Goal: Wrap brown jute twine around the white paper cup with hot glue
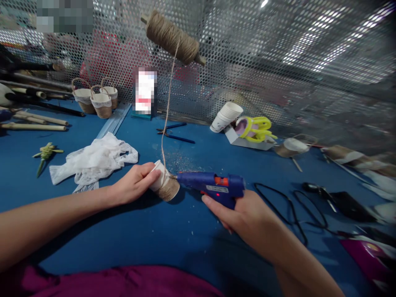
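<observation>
My left hand (140,180) is closed around the upper part of a tilted white paper cup (159,168), whose lower half is wrapped in brown twine (168,191). A blue hot glue gun (206,183) is gripped in my right hand (247,210), with its nozzle at the side of the cup, near the top of the wrapping. Whether the nozzle touches the cup I cannot tell. From the cup, one strand of twine (169,90) runs up to a large twine spool (173,37) hung on a rod at the perforated metal screen.
White lace (95,159) lies left of my left hand. Three small twine baskets (101,105) stand at the back left, near a phone (144,93). Pliers (176,136) lie mid-table. Stacked paper cups (227,116) and yellow-handled scissors (258,127) are at the back right; a black cable (291,206) lies right.
</observation>
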`<action>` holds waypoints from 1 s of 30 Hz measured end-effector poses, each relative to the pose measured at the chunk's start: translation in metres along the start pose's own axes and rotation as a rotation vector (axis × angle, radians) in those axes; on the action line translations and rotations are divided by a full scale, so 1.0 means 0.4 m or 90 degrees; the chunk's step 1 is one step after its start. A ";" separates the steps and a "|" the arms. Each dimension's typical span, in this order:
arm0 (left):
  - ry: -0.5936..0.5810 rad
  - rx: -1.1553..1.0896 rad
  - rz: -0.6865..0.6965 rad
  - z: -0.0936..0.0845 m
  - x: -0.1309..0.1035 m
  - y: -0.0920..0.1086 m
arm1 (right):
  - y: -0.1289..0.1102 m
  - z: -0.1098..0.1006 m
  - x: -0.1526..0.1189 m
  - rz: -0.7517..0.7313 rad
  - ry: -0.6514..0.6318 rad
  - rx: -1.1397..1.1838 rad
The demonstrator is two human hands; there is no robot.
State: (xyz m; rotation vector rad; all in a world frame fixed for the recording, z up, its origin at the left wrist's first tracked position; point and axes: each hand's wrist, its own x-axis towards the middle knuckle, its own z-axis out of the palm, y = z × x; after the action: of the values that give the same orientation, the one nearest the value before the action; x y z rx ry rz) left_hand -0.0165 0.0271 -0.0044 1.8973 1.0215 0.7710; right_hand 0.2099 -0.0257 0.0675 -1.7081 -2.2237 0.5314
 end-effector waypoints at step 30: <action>0.000 -0.001 -0.020 0.003 -0.001 0.001 | -0.025 0.003 -0.012 0.088 -0.073 0.063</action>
State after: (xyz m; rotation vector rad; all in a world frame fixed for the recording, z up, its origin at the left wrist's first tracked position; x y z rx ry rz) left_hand -0.0158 0.0263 -0.0047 1.8755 1.0487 0.7530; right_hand 0.2022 -0.0329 0.0709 -1.8311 -2.1250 0.7785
